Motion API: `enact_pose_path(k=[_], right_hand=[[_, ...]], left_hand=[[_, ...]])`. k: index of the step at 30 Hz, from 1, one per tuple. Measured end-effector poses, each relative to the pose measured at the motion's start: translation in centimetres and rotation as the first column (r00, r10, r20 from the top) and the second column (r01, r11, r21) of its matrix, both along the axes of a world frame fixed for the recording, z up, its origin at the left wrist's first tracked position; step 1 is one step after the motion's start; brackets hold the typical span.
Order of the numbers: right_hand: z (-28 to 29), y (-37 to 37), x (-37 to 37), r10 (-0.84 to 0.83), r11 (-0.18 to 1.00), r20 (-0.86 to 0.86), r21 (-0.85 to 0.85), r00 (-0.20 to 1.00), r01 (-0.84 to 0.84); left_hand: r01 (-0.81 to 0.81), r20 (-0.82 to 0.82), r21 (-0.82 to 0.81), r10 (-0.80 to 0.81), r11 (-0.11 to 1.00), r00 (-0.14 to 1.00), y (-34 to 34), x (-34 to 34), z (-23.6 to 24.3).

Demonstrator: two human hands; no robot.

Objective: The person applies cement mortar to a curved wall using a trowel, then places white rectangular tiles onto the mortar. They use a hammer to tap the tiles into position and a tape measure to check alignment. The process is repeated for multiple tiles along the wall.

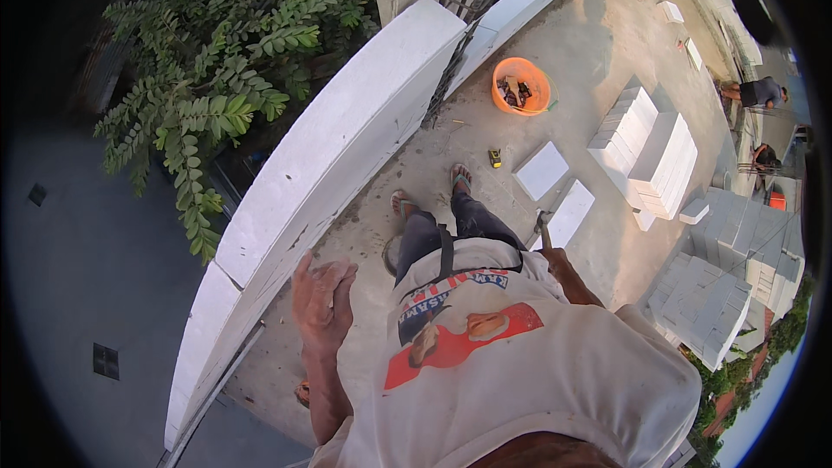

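My left hand (322, 305) is raised beside the low white block wall (342, 121), dusty, with its fingers apart and nothing visible in it. Whether it touches the wall's side I cannot tell. At my right side, my right hand (555, 257) is closed round the handle of a hammer-like tool (543, 227), whose dark head points away from me. Partly behind that tool lies a flat white block (572, 211) on the concrete floor. The wall's top shows a joint between two blocks near my left hand.
An orange bucket (544, 87) with dark bits stands ahead. Near my feet are a yellow tape measure (495, 158) and another white block (541, 170). Stacked white blocks (646, 152) stand to the right, with larger stacks (702, 303) behind. Leafy branches (234, 113) hang beyond the wall; people (758, 93) are far right.
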State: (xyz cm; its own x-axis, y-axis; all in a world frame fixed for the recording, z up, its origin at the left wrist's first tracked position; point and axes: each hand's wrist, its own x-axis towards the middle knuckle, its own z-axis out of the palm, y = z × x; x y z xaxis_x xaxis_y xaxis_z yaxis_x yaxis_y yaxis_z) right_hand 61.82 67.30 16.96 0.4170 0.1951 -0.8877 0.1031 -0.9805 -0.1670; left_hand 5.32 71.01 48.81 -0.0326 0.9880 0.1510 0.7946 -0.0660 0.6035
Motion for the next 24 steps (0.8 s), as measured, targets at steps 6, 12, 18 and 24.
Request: enact_pose_path(k=[6,12,18,24], right_hand=[[-6.0,-6.9,9.0,0.105,0.990,-0.074,-0.084,0.992,-0.111],[-3.6,0.2,9.3,0.390,0.919,-0.183,0.141,0.903,-0.368],[-5.6,12.3,5.6,0.758,0.649,0.026,0.065,0.652,-0.758],[-12.0,12.0,12.6,0.854,0.462,0.105,0.297,0.510,-0.835]], left_hand=[[-0.241,0.190,-0.579,0.416,0.779,0.889,3.1,7.7,-6.8],[-0.080,0.188,-0.701,0.292,0.708,0.938,4.0,10.5,-22.2],[0.201,0.271,-0.817,0.053,0.540,0.961,4.3,12.2,-32.4],[0.104,0.295,-0.844,0.292,0.526,0.910,12.1,15.8,-30.1]])
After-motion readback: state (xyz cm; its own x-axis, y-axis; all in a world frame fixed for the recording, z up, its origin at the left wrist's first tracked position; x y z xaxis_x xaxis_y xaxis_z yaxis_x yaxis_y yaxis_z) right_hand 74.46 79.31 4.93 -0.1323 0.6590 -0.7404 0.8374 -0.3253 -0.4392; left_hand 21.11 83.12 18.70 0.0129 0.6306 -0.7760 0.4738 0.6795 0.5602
